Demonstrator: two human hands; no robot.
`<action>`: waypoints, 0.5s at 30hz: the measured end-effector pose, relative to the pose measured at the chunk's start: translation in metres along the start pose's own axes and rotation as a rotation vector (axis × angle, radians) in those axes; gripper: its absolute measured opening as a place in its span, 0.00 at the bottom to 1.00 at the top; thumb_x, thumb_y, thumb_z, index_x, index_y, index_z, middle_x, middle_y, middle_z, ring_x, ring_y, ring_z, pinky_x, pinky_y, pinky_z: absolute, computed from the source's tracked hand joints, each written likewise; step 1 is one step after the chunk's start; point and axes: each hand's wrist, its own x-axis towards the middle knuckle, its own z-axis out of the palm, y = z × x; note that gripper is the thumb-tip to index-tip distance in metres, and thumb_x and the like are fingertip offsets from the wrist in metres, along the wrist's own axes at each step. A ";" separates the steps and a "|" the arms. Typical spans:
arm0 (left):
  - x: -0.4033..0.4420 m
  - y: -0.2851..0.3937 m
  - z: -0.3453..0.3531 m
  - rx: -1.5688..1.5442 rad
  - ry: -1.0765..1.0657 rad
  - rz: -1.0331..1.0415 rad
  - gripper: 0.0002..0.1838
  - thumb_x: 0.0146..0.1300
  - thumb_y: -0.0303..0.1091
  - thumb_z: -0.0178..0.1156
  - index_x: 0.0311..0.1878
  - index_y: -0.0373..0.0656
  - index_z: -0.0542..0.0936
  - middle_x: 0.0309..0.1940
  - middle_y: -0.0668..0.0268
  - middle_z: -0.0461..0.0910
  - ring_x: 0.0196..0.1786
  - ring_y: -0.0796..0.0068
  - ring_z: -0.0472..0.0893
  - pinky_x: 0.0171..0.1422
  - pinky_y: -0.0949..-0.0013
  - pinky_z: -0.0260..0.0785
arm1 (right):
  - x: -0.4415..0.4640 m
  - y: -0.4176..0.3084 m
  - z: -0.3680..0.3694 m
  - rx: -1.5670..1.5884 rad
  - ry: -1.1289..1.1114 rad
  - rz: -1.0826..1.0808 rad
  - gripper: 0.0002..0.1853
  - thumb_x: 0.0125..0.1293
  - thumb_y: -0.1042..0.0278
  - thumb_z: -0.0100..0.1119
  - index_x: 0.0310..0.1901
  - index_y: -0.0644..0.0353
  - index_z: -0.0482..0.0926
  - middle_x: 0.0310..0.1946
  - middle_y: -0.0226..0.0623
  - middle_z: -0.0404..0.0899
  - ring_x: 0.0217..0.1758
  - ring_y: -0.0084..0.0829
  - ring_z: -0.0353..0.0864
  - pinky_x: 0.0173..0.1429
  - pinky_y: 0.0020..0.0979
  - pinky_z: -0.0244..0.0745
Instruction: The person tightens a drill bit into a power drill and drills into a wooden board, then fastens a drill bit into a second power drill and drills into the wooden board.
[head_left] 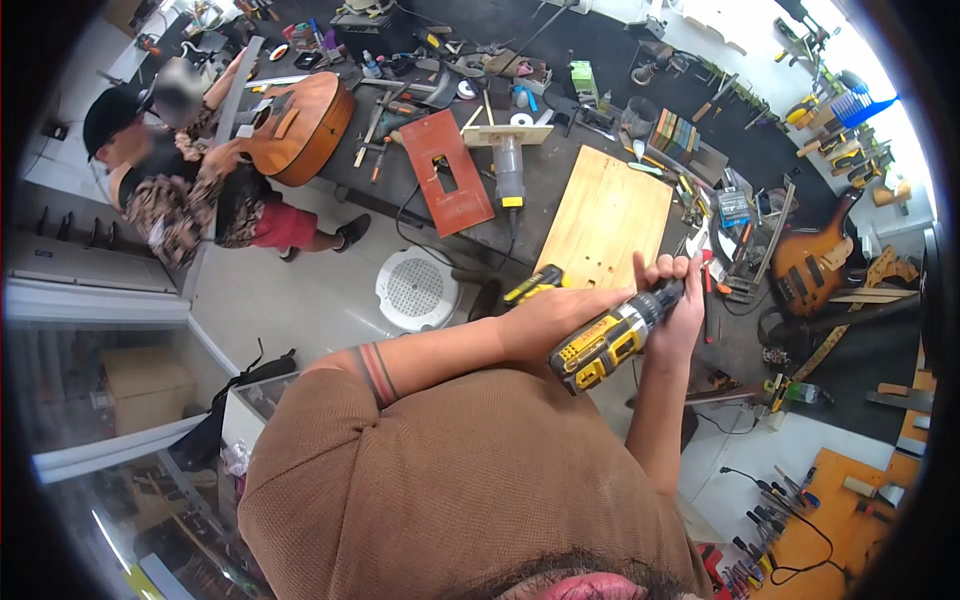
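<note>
My left hand (570,312) is wrapped round the handle of a yellow and black cordless drill (600,350), held close to my chest. The drill's battery (535,286) sticks out beyond that hand. My right hand (677,295) closes round the black chuck at the drill's front end, its fingers curled upward. Whether a bit sits in the chuck is hard to make out. Just beyond my hands, a pale wooden board (610,215) with several small holes near its close end lies on the dark workbench.
A reddish-brown plate (445,175) with a cut-out and a router-like tool (509,170) lie left of the board. Hand tools and a sunburst guitar body (815,255) lie to the right. A white stool (418,288) stands below. At left, another person (180,190) handles an acoustic guitar (300,130).
</note>
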 end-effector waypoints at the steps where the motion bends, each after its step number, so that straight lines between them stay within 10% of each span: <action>1: -0.003 -0.007 -0.012 0.053 -0.056 0.016 0.51 0.63 0.35 0.79 0.89 0.45 0.67 0.64 0.49 0.88 0.61 0.43 0.90 0.63 0.51 0.84 | 0.029 -0.005 -0.043 0.157 -0.039 0.041 0.29 0.95 0.40 0.41 0.36 0.52 0.70 0.28 0.31 0.72 0.36 0.36 0.84 0.82 0.55 0.77; 7: -0.011 -0.082 -0.092 0.141 0.015 -0.414 0.57 0.59 0.33 0.82 0.91 0.49 0.63 0.77 0.51 0.80 0.72 0.44 0.85 0.72 0.52 0.82 | 0.054 0.027 -0.188 -0.842 0.593 0.222 0.31 0.87 0.32 0.57 0.30 0.44 0.65 0.22 0.25 0.66 0.21 0.27 0.68 0.34 0.37 0.78; 9: -0.003 -0.127 -0.139 0.270 0.287 -0.277 0.60 0.59 0.33 0.82 0.93 0.51 0.59 0.77 0.48 0.78 0.74 0.45 0.83 0.74 0.51 0.79 | 0.036 0.055 -0.219 -0.779 0.631 0.393 0.26 0.88 0.36 0.54 0.35 0.45 0.67 0.21 0.26 0.63 0.23 0.32 0.72 0.36 0.45 0.79; 11: 0.021 -0.156 -0.196 0.302 0.174 -0.687 0.58 0.60 0.30 0.77 0.93 0.52 0.58 0.72 0.46 0.81 0.72 0.44 0.84 0.74 0.50 0.79 | 0.014 0.081 -0.226 -0.950 0.645 0.454 0.21 0.87 0.44 0.47 0.39 0.50 0.71 0.24 0.30 0.70 0.25 0.35 0.77 0.40 0.48 0.85; 15: 0.067 -0.251 -0.295 0.559 -0.212 -0.650 0.49 0.62 0.26 0.68 0.90 0.59 0.69 0.68 0.52 0.87 0.69 0.45 0.86 0.70 0.49 0.80 | 0.003 0.129 -0.249 -1.130 0.589 0.585 0.22 0.88 0.45 0.47 0.40 0.54 0.74 0.27 0.31 0.75 0.28 0.34 0.81 0.39 0.42 0.84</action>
